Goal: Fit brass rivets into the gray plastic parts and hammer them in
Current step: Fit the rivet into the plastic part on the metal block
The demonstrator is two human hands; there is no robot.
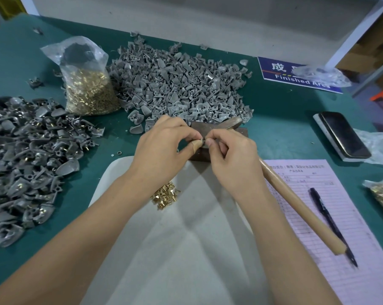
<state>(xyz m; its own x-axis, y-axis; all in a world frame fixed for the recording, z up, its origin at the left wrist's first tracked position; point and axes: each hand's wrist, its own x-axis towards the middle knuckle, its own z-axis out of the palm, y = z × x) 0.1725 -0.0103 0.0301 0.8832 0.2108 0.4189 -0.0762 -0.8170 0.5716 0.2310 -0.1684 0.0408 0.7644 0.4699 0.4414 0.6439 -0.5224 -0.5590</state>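
Both hands meet over a dark block [221,140] near the table's [285,111] middle. The left hand [164,148] and right hand [232,155] each pinch one small gray part [204,143] between fingertips. Loose rivets [165,194] lie on the white cloth [186,249] near the table's front edge.

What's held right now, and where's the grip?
Both hands, left and right, pinch one small gray plastic part at its opposite ends with fingertips; rivet not discernible.

Both forearms are bare with no sleeve showing, the left hand [161,148] wears what looks like a tan bandage strip around its thumb, and the right hand [232,159] is ungloved.
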